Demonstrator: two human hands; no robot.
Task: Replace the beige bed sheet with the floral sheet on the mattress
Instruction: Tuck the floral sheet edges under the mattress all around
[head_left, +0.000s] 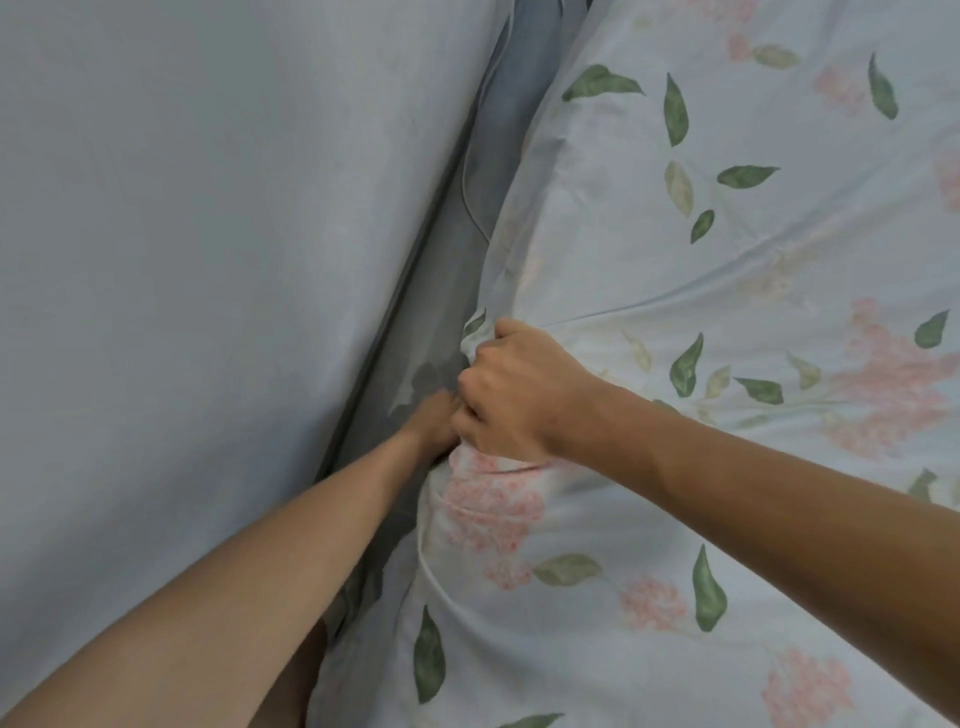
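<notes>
The floral sheet (727, 291), white with green leaves and pink blossoms, covers the mattress on the right. My right hand (511, 392) grips a bunched fold of the floral sheet at the mattress's left edge. My left hand (434, 423) reaches into the gap beside the mattress, just left of the right hand; its fingers are hidden under the cloth and behind the right hand. Grey fabric (483, 171) shows along the mattress side in the gap. No beige sheet is in view.
A pale grey wall (208, 234) stands close on the left, leaving only a narrow dark gap (410, 332) between it and the mattress.
</notes>
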